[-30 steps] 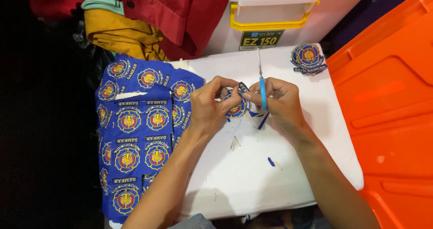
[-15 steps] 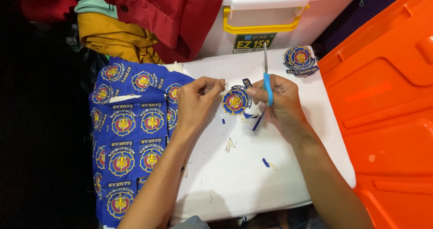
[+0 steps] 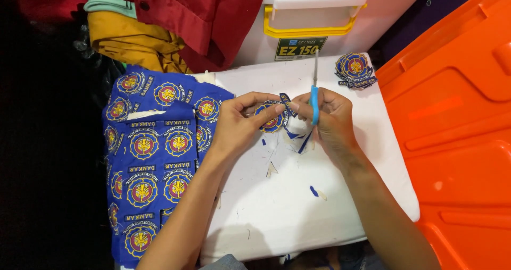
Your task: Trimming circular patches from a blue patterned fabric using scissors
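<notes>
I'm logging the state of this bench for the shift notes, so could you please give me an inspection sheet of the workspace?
Surface: white table top, scattered with small blue and pale offcuts.
Job's things: round blue embroidered patch held over the table; blue-handled scissors; blue fabric sheet of uncut patches on the table's left edge; stack of cut patches at the far right corner.
Clutter: red, yellow and pale green garments heaped behind.
Grippers: left hand pinches the patch; right hand holds the scissors.
Cables: nothing seen.
Surroundings: white storage box with yellow handle; orange plastic lid on the right.
</notes>
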